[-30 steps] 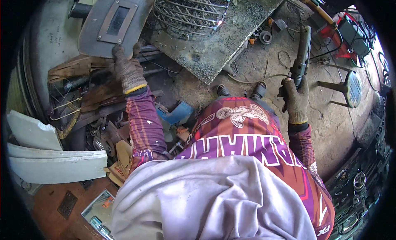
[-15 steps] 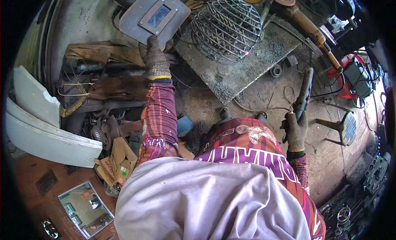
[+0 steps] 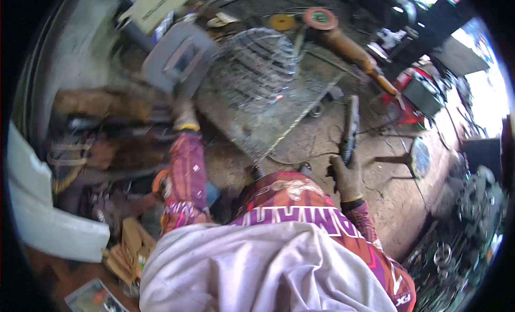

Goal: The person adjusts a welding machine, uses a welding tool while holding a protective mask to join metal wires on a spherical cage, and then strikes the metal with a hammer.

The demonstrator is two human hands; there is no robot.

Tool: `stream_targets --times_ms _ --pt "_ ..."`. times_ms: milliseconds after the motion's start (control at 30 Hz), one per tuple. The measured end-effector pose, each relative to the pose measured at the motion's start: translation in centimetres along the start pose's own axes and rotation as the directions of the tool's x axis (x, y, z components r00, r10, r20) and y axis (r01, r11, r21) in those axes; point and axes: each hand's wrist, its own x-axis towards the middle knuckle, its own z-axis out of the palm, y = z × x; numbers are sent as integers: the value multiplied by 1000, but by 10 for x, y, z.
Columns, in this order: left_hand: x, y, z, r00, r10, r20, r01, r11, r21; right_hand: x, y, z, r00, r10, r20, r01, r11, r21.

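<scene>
In my gloved left hand (image 3: 185, 114) is a grey hand-held welding shield (image 3: 156, 65) with a dark rectangular window, gripped at its lower end. The shield stands just left of a domed cage of bent metal rods (image 3: 257, 65), which rests on a gritty metal plate (image 3: 252, 132). A small reddish glow shows at the cage's near edge. My gloved right hand (image 3: 346, 179) is closed round a dark welding electrode holder (image 3: 351, 124) pointing away from me, right of the plate. Motion blurs the left glove and shield, and I cannot make out an electrode in the holder.
An angle grinder (image 3: 346, 48) with a pinkish disc lies beyond the plate. To the right are a small round-topped stool (image 3: 420, 157), a red and grey machine (image 3: 421, 100) and cables. Pale curved panels (image 3: 64, 231) and a cardboard box (image 3: 129, 247) are at the left.
The whole view has swung, so the plate, cage and tools sit further left and lower, and the picture is blurred. Both hands keep their holds on the welding shield and electrode holder.
</scene>
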Motion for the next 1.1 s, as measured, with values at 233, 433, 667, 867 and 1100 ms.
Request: stream_targets --times_ms 233,433,667,867,1100 --pt "62 -9 -38 996 -15 84 -33 836 548 19 -49 -43 999 -36 -21 31 978 -204" --pt "23 41 -17 988 -152 12 111 772 626 54 -99 -111 966 -246 -76 229 956 -184" --pt "56 -72 -76 994 4 105 -39 944 328 128 -185 -245 681 -731 -43 565 561 -605" --pt "-56 -49 -52 982 -95 -160 167 829 533 186 -190 -339 764 -538 -357 553 830 -67" --pt "-67 -154 -122 919 -236 316 -235 316 919 227 -264 -313 632 -660 -407 556 752 -354"
